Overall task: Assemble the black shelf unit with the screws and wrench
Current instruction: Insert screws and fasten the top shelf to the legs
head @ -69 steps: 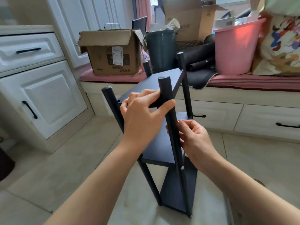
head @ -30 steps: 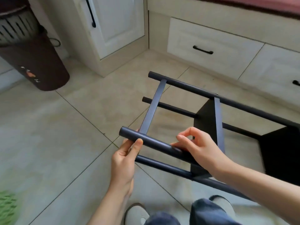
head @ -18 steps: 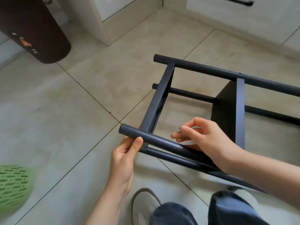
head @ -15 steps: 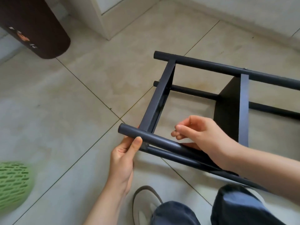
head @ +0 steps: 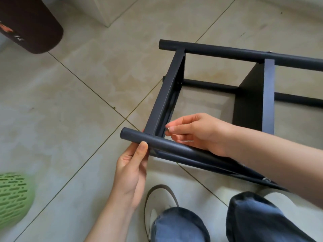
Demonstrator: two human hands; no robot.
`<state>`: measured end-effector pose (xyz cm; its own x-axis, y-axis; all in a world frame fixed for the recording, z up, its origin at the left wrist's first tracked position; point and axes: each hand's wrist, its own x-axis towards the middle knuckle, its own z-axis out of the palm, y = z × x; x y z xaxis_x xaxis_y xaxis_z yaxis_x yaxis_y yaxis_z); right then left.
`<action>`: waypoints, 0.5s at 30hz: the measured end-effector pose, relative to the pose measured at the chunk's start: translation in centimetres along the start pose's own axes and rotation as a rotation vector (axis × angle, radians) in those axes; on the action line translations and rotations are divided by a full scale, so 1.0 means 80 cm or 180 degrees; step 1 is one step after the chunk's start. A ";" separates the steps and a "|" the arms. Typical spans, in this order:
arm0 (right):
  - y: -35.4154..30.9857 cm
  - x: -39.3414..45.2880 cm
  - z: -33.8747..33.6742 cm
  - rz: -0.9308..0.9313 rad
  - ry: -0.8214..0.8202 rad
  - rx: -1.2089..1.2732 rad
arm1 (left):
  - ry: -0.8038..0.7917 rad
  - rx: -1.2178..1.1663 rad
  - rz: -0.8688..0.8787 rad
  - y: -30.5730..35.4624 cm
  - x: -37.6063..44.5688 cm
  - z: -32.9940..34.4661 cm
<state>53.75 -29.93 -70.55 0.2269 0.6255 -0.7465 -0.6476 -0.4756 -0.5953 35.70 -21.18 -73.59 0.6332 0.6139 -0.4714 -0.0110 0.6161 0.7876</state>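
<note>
Left hand (head: 130,169) grips shelf unit (head: 218,88).

Beige tiled floor (head: 73,105) in soft daylight, a white cabinet base (head: 106,13), perhaps, at the top.

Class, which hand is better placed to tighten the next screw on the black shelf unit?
Right: the right hand already pinches the thin silver wrench beside the end shelf panel; the left hand steadies the black round post.
</note>
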 end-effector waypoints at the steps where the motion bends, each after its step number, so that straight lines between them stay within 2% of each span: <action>1: 0.000 0.002 0.001 0.0026 -0.0025 -0.0008 | -0.0012 -0.0070 -0.0015 -0.001 -0.001 0.001; 15: -0.001 0.033 0.006 0.0252 -0.0380 0.0004 | -0.0007 0.0046 0.0009 -0.011 -0.003 -0.015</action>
<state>54.07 -27.91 -72.31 0.0869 0.6552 -0.7504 -0.6610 -0.5257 -0.5355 34.66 -21.26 -74.66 0.6349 0.6146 -0.4682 -0.0017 0.6071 0.7946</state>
